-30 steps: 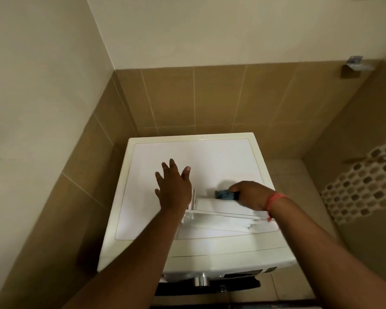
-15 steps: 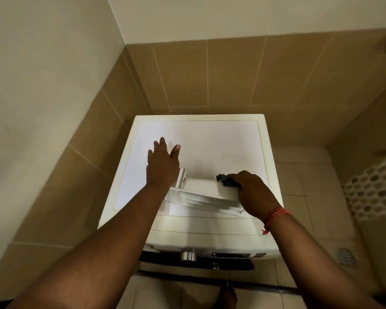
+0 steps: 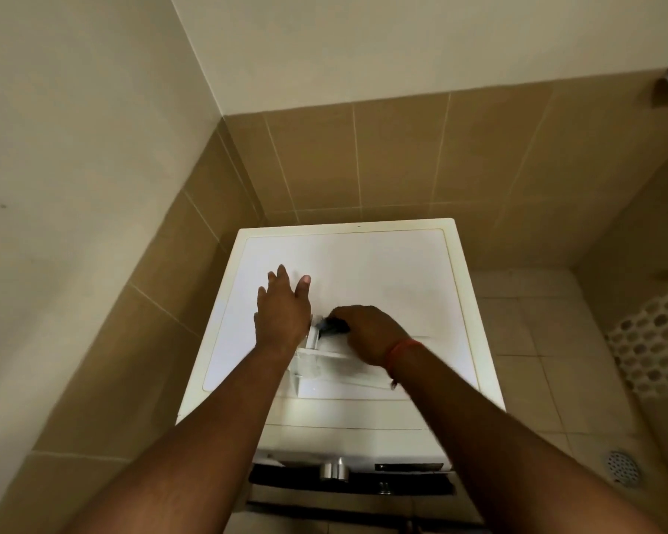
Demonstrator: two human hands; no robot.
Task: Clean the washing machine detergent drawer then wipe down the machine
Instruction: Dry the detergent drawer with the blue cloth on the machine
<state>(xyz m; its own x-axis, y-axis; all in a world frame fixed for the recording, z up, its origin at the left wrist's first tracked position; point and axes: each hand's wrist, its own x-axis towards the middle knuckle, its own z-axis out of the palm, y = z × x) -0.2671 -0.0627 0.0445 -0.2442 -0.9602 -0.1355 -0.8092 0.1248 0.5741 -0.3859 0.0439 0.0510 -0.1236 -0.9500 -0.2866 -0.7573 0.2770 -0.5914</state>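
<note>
At frame center, the left hand (image 3: 282,314) rests flat, fingers straight, on the white washing machine (image 3: 382,271). The right hand (image 3: 367,333) pinches a small dark object (image 3: 332,326) in its grip, over the white detergent drawer (image 3: 324,364).

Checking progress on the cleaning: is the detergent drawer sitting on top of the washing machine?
Yes, the detergent drawer lies on the washing machine top, under both hands.

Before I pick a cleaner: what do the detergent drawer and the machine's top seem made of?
The detergent drawer looks like white moulded plastic, thin-walled and partly translucent. The machine's top looks like a smooth, matt white panel in a cream rim, laminate or plastic; the view cannot settle which.
</note>
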